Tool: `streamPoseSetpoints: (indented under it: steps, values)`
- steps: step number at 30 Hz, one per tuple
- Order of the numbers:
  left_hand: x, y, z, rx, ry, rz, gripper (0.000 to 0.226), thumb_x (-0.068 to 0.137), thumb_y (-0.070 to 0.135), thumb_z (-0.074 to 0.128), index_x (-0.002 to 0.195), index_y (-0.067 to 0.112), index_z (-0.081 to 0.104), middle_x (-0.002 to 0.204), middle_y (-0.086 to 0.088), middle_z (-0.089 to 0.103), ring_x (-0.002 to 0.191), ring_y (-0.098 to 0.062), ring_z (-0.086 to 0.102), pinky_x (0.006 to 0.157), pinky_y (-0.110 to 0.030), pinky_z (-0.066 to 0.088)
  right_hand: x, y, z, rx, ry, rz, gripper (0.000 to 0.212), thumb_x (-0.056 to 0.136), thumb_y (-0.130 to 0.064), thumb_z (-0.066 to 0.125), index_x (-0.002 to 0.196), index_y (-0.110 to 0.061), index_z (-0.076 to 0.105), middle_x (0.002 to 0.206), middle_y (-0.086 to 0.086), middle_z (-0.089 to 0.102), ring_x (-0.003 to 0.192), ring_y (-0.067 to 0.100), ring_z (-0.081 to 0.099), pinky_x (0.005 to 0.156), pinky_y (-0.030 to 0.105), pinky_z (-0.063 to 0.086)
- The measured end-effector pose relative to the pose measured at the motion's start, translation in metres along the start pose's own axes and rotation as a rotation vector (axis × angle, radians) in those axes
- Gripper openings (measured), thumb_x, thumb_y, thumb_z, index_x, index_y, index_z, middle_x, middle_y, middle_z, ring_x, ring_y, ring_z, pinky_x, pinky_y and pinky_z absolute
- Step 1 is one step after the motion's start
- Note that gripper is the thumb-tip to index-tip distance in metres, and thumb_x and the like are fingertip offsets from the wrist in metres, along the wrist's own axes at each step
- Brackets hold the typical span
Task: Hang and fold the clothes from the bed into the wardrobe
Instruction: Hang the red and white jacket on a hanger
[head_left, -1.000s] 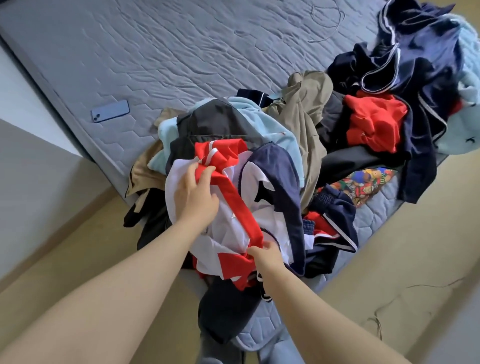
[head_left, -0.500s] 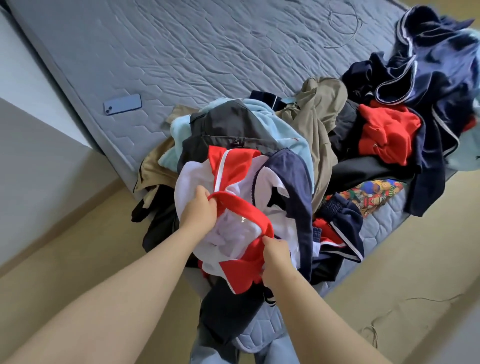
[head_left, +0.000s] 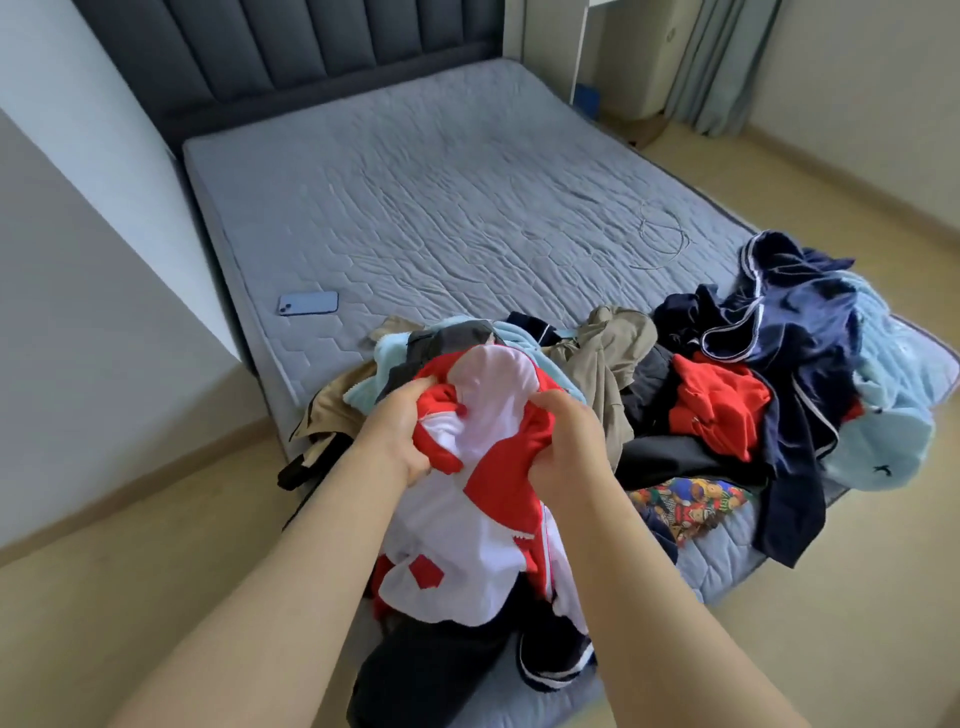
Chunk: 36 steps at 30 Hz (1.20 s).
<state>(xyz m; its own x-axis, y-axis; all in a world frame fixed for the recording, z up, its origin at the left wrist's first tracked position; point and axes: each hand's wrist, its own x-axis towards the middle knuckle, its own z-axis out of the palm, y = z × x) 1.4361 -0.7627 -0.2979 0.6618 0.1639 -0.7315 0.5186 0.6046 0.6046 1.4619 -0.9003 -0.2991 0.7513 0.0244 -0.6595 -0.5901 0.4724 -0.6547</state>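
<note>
- A red-and-white garment (head_left: 467, 519) is held up bunched over the near edge of the bed, in front of the heap of clothes, its lower part hanging down towards the near side.
- Its upper left part is gripped by the left hand (head_left: 397, 431), fingers curled tightly into the red cloth.
- Its upper right part is gripped by the right hand (head_left: 569, 441), fingers likewise curled round a fold of red fabric; the two hands are set close together with a white bulge of cloth between them.
- A dark garment (head_left: 431, 670) is seen under the hanging cloth at the near edge.
- Just right of the hands a khaki garment (head_left: 608, 358) is piled, then a red garment (head_left: 717, 405), a navy garment with white piping (head_left: 795, 332) and, far right, a light blue garment (head_left: 883, 431).
- A colourful patterned cloth (head_left: 685, 501) is partly covered near the right forearm.
- The grey quilted mattress (head_left: 441, 208) is spread beyond the heap; a blue phone (head_left: 308, 303) is laid near its left edge and a thin looped cable (head_left: 662, 236) on its right side.
- A dark padded headboard (head_left: 291, 57) is set at the far end.
</note>
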Motion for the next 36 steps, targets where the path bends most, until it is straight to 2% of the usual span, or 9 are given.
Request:
streamPoseSetpoints:
  steps: [2, 6, 9, 13, 18, 21, 27, 31, 36]
  values:
    - [-0.024, 0.008, 0.016, -0.096, -0.081, 0.06, 0.034, 0.096, 0.031, 0.043, 0.089, 0.008, 0.066, 0.071, -0.011, 0.072, 0.062, -0.022, 0.07, 0.06, -0.031, 0.057, -0.02, -0.023, 0.008, 0.06, -0.061, -0.066, 0.032, 0.081, 0.009, 0.043, 0.058, -0.012, 0.035, 0.054, 0.003, 0.032, 0.036, 0.008, 0.03, 0.036, 0.016, 0.024]
    - [-0.067, 0.027, 0.034, -0.253, -0.147, 0.192, 0.047, 0.096, 0.03, 0.04, 0.069, 0.01, 0.072, 0.065, -0.01, 0.07, 0.057, -0.021, 0.069, 0.056, -0.03, 0.056, -0.055, -0.056, 0.03, 0.136, -0.183, -0.174, 0.026, 0.078, 0.012, 0.04, 0.063, -0.008, 0.038, 0.04, 0.0, 0.036, 0.037, 0.012, 0.035, 0.039, 0.017, 0.028]
    - [-0.106, 0.05, 0.043, -0.328, -0.145, 0.315, 0.036, 0.094, 0.027, 0.043, 0.075, 0.01, 0.069, 0.069, -0.01, 0.07, 0.064, -0.023, 0.069, 0.059, -0.033, 0.057, -0.083, -0.081, 0.047, 0.187, -0.299, -0.223, 0.029, 0.078, 0.013, 0.039, 0.062, -0.011, 0.035, 0.038, -0.001, 0.036, 0.035, 0.011, 0.035, 0.04, 0.019, 0.028]
    - [-0.175, 0.087, 0.047, -0.397, -0.14, 0.561, 0.023, 0.094, 0.027, 0.046, 0.099, 0.014, 0.065, 0.1, -0.012, 0.066, 0.098, -0.028, 0.062, 0.09, -0.044, 0.05, -0.136, -0.112, 0.081, 0.156, -0.538, -0.302, 0.022, 0.078, 0.011, 0.039, 0.068, -0.008, 0.039, 0.048, 0.006, 0.043, 0.043, 0.016, 0.041, 0.044, 0.021, 0.035]
    - [-0.248, 0.124, 0.026, -0.344, -0.125, 0.877, 0.028, 0.097, 0.034, 0.041, 0.118, 0.024, 0.056, 0.092, -0.004, 0.068, 0.083, -0.019, 0.066, 0.081, -0.036, 0.051, -0.209, -0.13, 0.127, 0.152, -0.794, -0.434, 0.02, 0.078, 0.01, 0.041, 0.075, -0.009, 0.047, 0.045, 0.004, 0.05, 0.042, 0.016, 0.046, 0.049, 0.025, 0.04]
    - [-0.272, 0.134, -0.012, -0.346, -0.076, 0.932, 0.035, 0.097, 0.038, 0.042, 0.125, 0.023, 0.056, 0.115, -0.007, 0.065, 0.104, -0.026, 0.062, 0.088, -0.043, 0.052, -0.239, -0.116, 0.149, 0.119, -0.883, -0.481, 0.021, 0.079, 0.011, 0.041, 0.077, -0.008, 0.049, 0.044, 0.003, 0.051, 0.039, 0.016, 0.047, 0.047, 0.023, 0.039]
    - [-0.312, 0.112, -0.135, -0.519, 0.163, 0.97, 0.025, 0.096, 0.03, 0.045, 0.103, 0.015, 0.065, 0.085, -0.004, 0.073, 0.073, -0.018, 0.071, 0.053, -0.027, 0.055, -0.284, -0.014, 0.202, -0.085, -0.956, -0.405, 0.022, 0.079, 0.009, 0.045, 0.084, -0.012, 0.052, 0.045, -0.001, 0.054, 0.041, 0.014, 0.05, 0.046, 0.022, 0.045]
    - [-0.338, 0.094, -0.223, -0.605, 0.316, 0.974, 0.025, 0.096, 0.027, 0.046, 0.095, 0.013, 0.065, 0.084, -0.006, 0.072, 0.075, -0.019, 0.069, 0.059, -0.029, 0.054, -0.314, 0.071, 0.239, -0.164, -1.031, -0.293, 0.021, 0.078, 0.009, 0.044, 0.083, -0.011, 0.051, 0.044, 0.0, 0.054, 0.04, 0.013, 0.051, 0.046, 0.022, 0.044]
    - [-0.381, 0.076, -0.335, -0.63, 0.573, 1.004, 0.021, 0.093, 0.023, 0.05, 0.079, 0.014, 0.064, 0.061, 0.0, 0.068, 0.061, -0.014, 0.065, 0.057, -0.025, 0.051, -0.36, 0.18, 0.283, -0.232, -1.087, -0.139, 0.018, 0.08, 0.008, 0.044, 0.074, -0.008, 0.048, 0.043, 0.002, 0.05, 0.038, 0.014, 0.048, 0.042, 0.02, 0.041]
